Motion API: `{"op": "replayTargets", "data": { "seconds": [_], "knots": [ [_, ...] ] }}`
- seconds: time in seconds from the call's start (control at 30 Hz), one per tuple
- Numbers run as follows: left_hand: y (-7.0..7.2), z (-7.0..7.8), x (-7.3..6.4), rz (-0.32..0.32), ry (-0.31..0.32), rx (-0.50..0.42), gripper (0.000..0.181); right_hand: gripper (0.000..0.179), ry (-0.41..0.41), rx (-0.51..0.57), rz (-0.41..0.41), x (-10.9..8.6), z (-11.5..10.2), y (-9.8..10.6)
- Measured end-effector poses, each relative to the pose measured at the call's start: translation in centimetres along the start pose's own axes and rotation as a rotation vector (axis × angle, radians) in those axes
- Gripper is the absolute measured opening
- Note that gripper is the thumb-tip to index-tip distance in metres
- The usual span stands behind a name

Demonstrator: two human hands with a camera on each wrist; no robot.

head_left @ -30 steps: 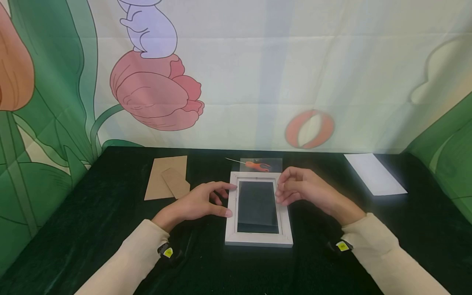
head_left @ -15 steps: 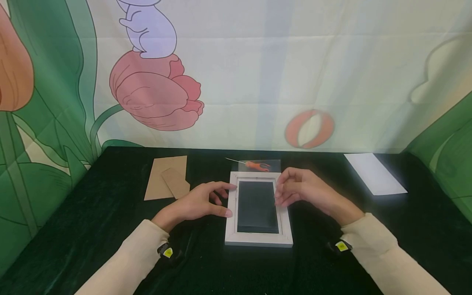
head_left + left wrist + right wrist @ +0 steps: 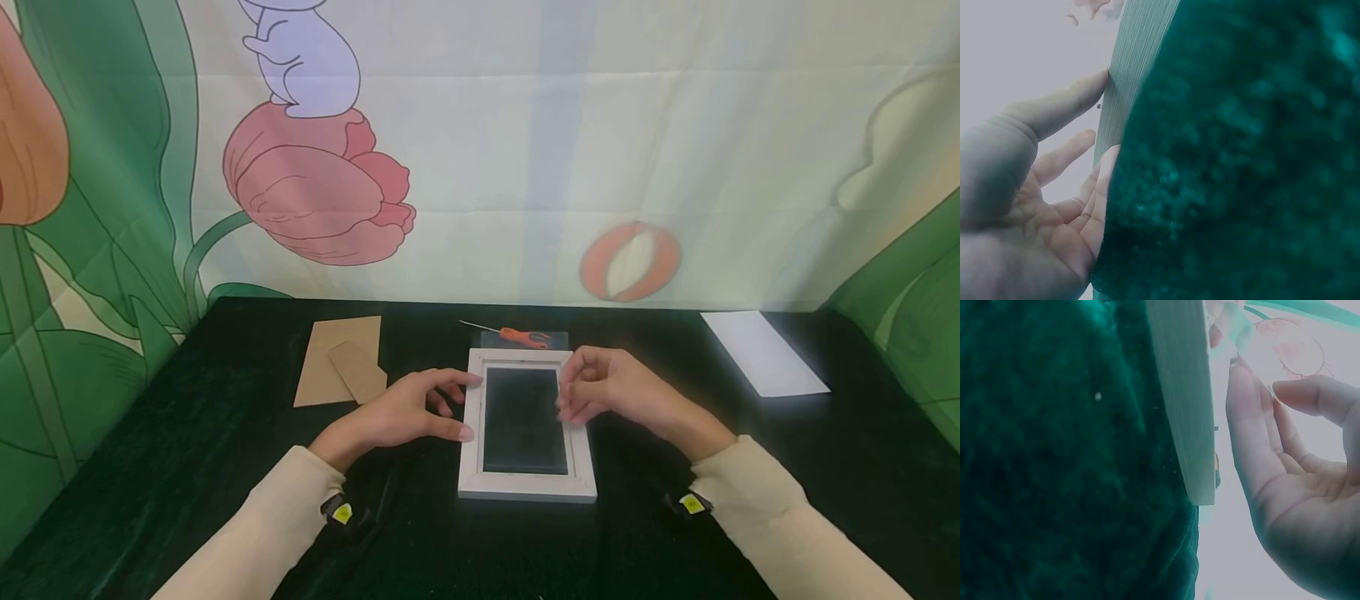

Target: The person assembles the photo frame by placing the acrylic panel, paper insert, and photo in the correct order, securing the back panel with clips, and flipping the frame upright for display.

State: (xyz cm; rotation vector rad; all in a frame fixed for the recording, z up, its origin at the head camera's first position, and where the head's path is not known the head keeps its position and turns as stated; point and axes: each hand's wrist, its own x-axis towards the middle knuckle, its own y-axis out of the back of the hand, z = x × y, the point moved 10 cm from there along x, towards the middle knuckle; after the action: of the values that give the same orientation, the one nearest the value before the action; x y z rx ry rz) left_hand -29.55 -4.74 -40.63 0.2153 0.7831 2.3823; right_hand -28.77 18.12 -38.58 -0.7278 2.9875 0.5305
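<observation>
A white picture frame [image 3: 527,487] lies on the dark green cloth, its opening showing dark. My left hand [image 3: 408,408] rests on the frame's left side, thumb and index finger spread along the edge; the left wrist view shows the thumb tip [image 3: 1100,81] against the frame's side [image 3: 1135,56]. Over the frame's right side, the thumb and fingers of my right hand [image 3: 626,387] pinch the edge of a thin clear sheet [image 3: 560,340]. Most of the sheet is hard to make out; its far end shows beyond the frame. Little of it shows at the fingertips in the right wrist view.
Behind the frame lies an orange-handled tool [image 3: 517,336] with a thin metal shaft. Brown backing board [image 3: 322,367] with a smaller brown flap [image 3: 358,372] lies at left. A white sheet [image 3: 765,354] is at back right. A printed curtain [image 3: 480,150] hangs behind the table.
The clear sheet's far edge has shifted toward me and slightly left, with my right hand moving slightly the same way. My left hand and the frame stay in place.
</observation>
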Motion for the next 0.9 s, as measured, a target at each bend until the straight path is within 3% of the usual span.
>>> {"op": "replayTargets", "data": {
  "seconds": [0.17,0.7,0.8,0.9],
  "knots": [
    [-0.02,-0.05,0.05,-0.002,0.003,-0.003,0.071,0.020,0.014,-0.062,-0.003,-0.02,0.14,0.00],
    [-0.01,0.05,0.03,-0.006,0.007,-0.008,0.070,0.031,0.013,-0.069,-0.005,-0.11,0.06,-0.11],
    [-0.01,0.06,0.04,-0.008,0.005,-0.011,0.069,0.041,0.017,-0.077,-0.010,-0.08,0.01,-0.13],
    [0.01,0.00,0.07,-0.009,0.003,-0.011,0.069,0.063,0.023,-0.107,-0.014,-0.06,-0.01,-0.10]
  ]
}}
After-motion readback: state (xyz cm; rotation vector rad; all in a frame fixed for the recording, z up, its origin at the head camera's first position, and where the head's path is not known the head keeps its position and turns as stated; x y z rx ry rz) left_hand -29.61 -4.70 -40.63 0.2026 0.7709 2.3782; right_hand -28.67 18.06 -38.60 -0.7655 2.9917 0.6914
